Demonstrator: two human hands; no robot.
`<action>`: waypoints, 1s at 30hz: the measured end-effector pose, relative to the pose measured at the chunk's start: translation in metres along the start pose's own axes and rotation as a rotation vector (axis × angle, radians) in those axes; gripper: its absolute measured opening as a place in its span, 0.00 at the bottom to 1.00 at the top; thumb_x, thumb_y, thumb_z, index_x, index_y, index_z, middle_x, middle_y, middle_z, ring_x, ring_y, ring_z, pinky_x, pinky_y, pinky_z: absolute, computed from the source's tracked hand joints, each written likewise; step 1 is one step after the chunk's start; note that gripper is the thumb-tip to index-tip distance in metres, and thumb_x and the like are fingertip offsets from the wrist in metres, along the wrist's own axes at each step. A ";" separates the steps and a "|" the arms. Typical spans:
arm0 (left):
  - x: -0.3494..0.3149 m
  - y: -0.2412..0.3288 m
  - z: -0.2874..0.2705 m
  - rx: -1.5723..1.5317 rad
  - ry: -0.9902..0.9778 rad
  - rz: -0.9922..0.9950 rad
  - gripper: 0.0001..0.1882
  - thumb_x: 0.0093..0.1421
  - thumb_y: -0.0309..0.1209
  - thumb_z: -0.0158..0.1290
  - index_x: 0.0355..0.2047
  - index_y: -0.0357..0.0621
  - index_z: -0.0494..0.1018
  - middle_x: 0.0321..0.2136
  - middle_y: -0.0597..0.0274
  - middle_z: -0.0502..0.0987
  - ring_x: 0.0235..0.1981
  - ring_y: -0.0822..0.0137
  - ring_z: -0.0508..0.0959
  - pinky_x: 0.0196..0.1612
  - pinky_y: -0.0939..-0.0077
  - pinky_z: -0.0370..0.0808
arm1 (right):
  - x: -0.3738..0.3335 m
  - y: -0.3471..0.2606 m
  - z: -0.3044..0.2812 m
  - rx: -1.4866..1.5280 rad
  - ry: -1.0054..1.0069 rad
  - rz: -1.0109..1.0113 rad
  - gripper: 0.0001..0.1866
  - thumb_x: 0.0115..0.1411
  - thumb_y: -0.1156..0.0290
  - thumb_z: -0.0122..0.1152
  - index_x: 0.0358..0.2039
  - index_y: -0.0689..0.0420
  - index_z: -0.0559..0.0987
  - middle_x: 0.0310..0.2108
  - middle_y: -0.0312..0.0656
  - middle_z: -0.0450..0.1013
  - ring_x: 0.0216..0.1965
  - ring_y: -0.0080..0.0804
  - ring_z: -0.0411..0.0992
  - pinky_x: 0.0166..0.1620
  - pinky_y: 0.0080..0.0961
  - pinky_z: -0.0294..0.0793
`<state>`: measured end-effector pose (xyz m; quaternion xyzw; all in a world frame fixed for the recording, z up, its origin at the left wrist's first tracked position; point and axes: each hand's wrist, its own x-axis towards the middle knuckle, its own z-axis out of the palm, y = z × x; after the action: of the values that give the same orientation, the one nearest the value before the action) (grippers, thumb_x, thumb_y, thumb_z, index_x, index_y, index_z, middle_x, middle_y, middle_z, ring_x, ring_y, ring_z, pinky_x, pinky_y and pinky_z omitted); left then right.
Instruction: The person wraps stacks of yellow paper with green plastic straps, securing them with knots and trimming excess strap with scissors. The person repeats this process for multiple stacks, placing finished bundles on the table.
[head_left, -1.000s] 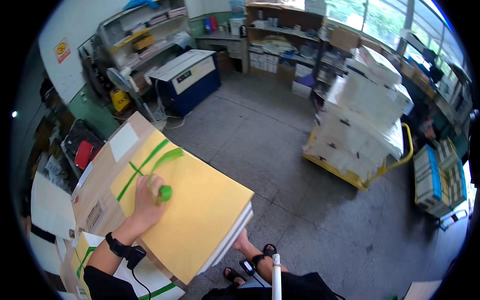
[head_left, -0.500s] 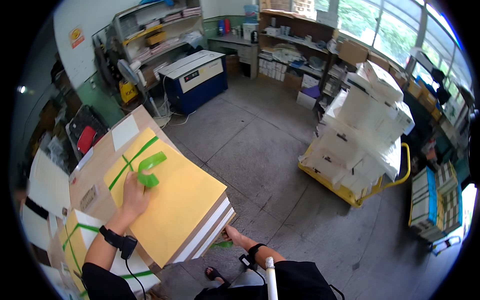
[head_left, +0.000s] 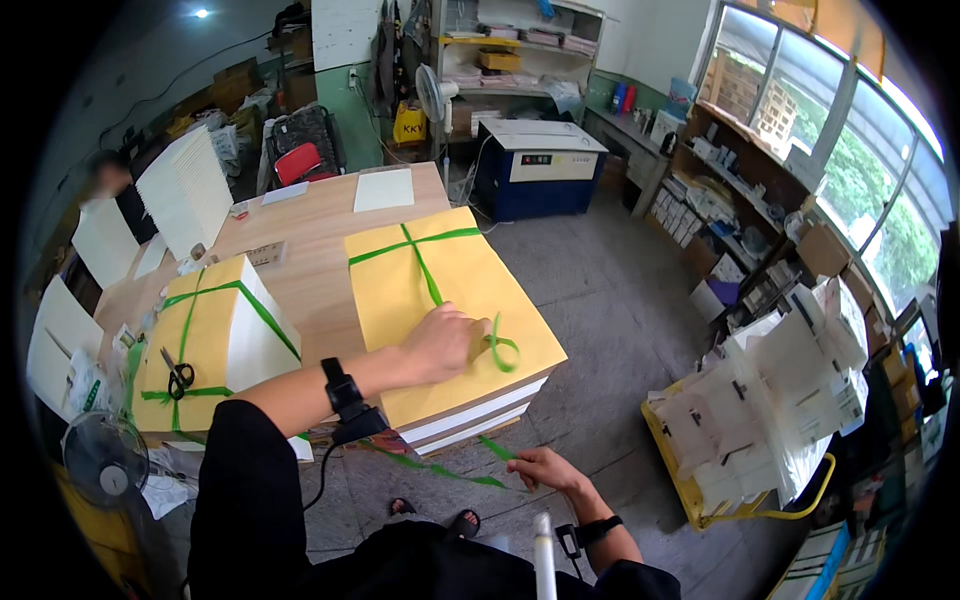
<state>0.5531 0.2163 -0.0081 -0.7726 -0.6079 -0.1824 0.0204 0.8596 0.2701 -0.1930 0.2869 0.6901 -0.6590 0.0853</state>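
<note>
Workshop clutter rings a wooden table (head_left: 320,270): shelves and a blue strapping machine (head_left: 535,170) far off, a yellow cart (head_left: 740,480) stacked with white bundles to the right. On the table's near right corner sits a paper stack (head_left: 450,300) wrapped in yellow, crossed by green strap (head_left: 420,260). Its near edge overhangs the table toward the person.

Half a second ago the view sat higher and the left hand pressed flat near the stack's middle, beside a curl of strap. Now the left hand (head_left: 440,340) lies closer to the stack's right near edge, fingers closed over the strap where a loop (head_left: 503,345) springs out to its right. The right hand (head_left: 545,468), unseen before, is now below the stack's near edge, pinching the loose strap tail (head_left: 440,468) that runs left under the stack.

Left of the stack stands a second bundle (head_left: 210,340), already strapped, with scissors (head_left: 178,375) on top. A fan (head_left: 105,465) stands near left.

Bare concrete floor (head_left: 590,300) opens right of the stack up to the cart, well apart. Between the two bundles a strip of table shows.
</note>
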 end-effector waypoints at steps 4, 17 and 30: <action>-0.003 0.014 0.006 -0.043 0.223 0.039 0.07 0.60 0.30 0.53 0.35 0.41 0.71 0.26 0.52 0.78 0.32 0.50 0.79 0.39 0.57 0.72 | -0.013 -0.041 -0.003 0.069 -0.080 -0.076 0.15 0.69 0.63 0.57 0.33 0.63 0.79 0.19 0.32 0.72 0.22 0.19 0.71 0.30 0.20 0.70; -0.001 0.037 0.005 -0.074 -0.071 -0.054 0.30 0.57 0.51 0.56 0.43 0.33 0.67 0.38 0.40 0.79 0.40 0.43 0.80 0.45 0.50 0.74 | -0.072 -0.100 -0.021 0.471 0.006 -0.128 0.16 0.70 0.67 0.54 0.27 0.63 0.78 0.10 0.33 0.64 0.12 0.22 0.63 0.19 0.21 0.66; 0.000 0.035 -0.004 -0.068 -0.078 -0.010 0.29 0.49 0.42 0.63 0.44 0.37 0.67 0.39 0.45 0.77 0.44 0.48 0.78 0.45 0.57 0.74 | -0.067 -0.271 -0.019 -0.126 0.217 -0.452 0.10 0.63 0.71 0.55 0.31 0.65 0.79 0.21 0.33 0.72 0.21 0.17 0.69 0.25 0.17 0.67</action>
<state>0.5854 0.2059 0.0023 -0.7764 -0.6054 -0.1728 -0.0306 0.7823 0.2786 0.0754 0.1886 0.7816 -0.5822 -0.1208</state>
